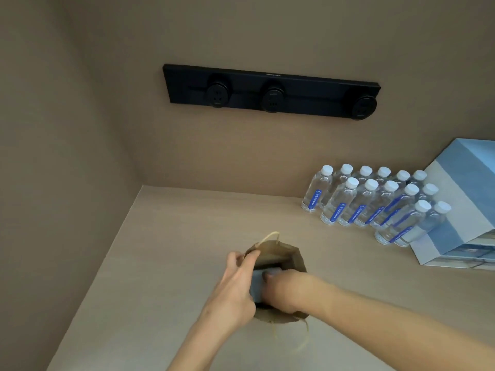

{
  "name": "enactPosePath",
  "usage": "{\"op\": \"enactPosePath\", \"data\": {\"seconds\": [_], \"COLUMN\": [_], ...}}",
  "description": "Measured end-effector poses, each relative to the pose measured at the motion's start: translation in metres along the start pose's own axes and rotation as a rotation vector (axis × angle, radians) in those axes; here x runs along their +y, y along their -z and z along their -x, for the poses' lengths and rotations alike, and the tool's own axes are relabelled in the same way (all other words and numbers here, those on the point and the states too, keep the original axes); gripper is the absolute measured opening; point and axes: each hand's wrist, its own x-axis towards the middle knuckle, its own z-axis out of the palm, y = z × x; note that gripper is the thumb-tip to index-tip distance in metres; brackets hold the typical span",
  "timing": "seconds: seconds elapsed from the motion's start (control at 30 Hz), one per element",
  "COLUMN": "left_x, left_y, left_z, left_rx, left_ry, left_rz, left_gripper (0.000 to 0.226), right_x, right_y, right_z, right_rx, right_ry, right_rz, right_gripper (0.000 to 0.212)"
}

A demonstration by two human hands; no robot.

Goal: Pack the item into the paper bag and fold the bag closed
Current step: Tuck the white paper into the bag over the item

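Observation:
A small brown paper bag (281,254) with pale twine handles stands open on the beige counter (174,236). My left hand (235,285) pinches the bag's left rim and holds its mouth open. My right hand (289,290) grips a grey flat item (258,286) that sits partly inside the bag's mouth. The lower part of the item and the bag's near side are hidden behind my hands. One handle (269,236) sticks up at the far rim, another trails toward me.
Several clear water bottles (375,202) with white caps and blue labels stand at the back right. A blue and white box (466,210) leans beside them. A black socket rail (270,93) is fixed to the back wall. A side wall closes the left.

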Motion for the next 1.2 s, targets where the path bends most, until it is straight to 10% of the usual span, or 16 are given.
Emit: {"op": "enactPosePath", "data": {"seconds": [0.3,0.5,0.77,1.2], "left_x": [-0.004,-0.010,-0.017,0.006], "left_y": [0.005,0.015,0.025,0.009], "left_z": [-0.002,-0.005,-0.023,-0.022], "left_rx": [-0.028,0.001,0.173,0.266], "left_ry": [0.006,-0.046,-0.155,-0.263], "left_rz": [0.034,0.041,0.193,0.101], "left_gripper": [0.083,0.080,0.067,0.025], "right_x": [-0.021,0.000,0.023,0.033], "right_y": [-0.004,0.002,-0.016,-0.028], "right_z": [-0.019,-0.004,0.043,0.047], "right_rx": [0.113,0.533,0.902,0.979], "right_ry": [0.128,0.150,-0.089,-0.177], "right_rz": [0.275,-0.121,-1.307,-1.255], "right_gripper": [0.046,0.025,0.032,0.026]}}
